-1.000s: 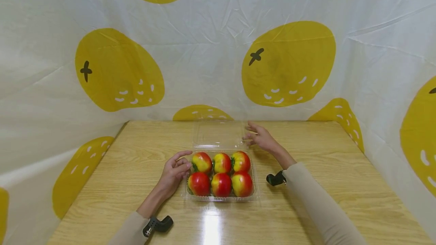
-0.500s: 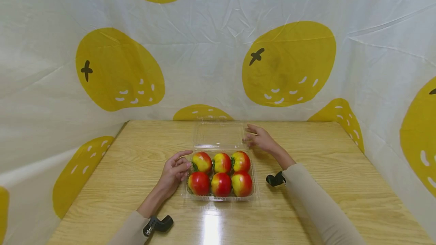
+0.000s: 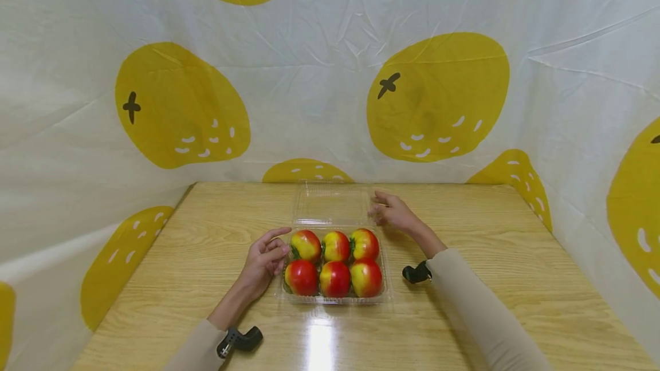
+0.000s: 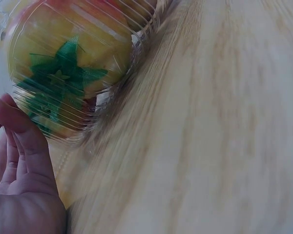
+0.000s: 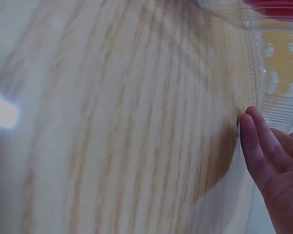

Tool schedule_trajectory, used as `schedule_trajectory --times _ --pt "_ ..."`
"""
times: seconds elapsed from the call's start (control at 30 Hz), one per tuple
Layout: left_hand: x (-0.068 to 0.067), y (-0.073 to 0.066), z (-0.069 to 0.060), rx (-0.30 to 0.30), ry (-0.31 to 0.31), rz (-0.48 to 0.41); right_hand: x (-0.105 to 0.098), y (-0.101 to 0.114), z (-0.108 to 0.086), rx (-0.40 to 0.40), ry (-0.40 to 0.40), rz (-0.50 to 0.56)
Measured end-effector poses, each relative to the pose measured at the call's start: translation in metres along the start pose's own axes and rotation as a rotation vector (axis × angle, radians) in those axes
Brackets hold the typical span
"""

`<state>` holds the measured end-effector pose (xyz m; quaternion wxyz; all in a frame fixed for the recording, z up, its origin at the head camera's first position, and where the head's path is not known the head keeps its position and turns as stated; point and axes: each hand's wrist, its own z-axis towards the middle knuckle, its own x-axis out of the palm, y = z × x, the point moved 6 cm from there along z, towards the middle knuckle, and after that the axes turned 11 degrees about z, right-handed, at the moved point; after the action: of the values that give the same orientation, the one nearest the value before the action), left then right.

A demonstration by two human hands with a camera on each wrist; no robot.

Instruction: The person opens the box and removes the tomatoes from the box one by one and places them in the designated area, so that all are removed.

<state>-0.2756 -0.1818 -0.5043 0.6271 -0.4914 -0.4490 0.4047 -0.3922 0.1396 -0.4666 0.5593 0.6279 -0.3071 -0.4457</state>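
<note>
A clear plastic box (image 3: 335,300) on the table holds several red-and-yellow fruits (image 3: 335,279) in two rows. Its lid (image 3: 332,205) is folded back behind it, away from the fruits. At the box's left side is my left hand (image 3: 263,262), fingers loosely bent, fingertips against the back left edge. The left wrist view shows that hand (image 4: 27,180) beside the ribbed wall, a green-leaved fruit (image 4: 102,44) inside. My right hand (image 3: 396,212) is at the lid's right edge; in the right wrist view its fingers (image 5: 259,146) lie almost straight along that edge, their contact hard to tell.
The wooden table (image 3: 490,279) extends to both sides of the box. A white curtain (image 3: 309,102) printed with large yellow fruit shapes hangs behind the table and along its sides. Dark wrist devices (image 3: 247,339) sit near both sleeves.
The lid's far edge has dropped slightly backward, and my right hand has come down a little beside it. My left hand and the fruits have not visibly moved.
</note>
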Motion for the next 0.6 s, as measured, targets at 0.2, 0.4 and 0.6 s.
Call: schedule_trajectory --times 0.2,0.4,0.6 --pt "-0.0004 -0.0004 0.0004 -0.004 -0.021 0.003 0.0002 -0.0018 -0.0003 0.031 -0.013 -0.005" --pt "-0.0006 -0.0003 0.0004 0.0 -0.015 0.0 0.0005 -0.0003 0.0003 0.046 -0.014 0.005" --pt "-0.0008 0.0014 0.0008 0.001 -0.007 -0.007 0.0008 0.0029 -0.0015 0.066 -0.021 -0.016"
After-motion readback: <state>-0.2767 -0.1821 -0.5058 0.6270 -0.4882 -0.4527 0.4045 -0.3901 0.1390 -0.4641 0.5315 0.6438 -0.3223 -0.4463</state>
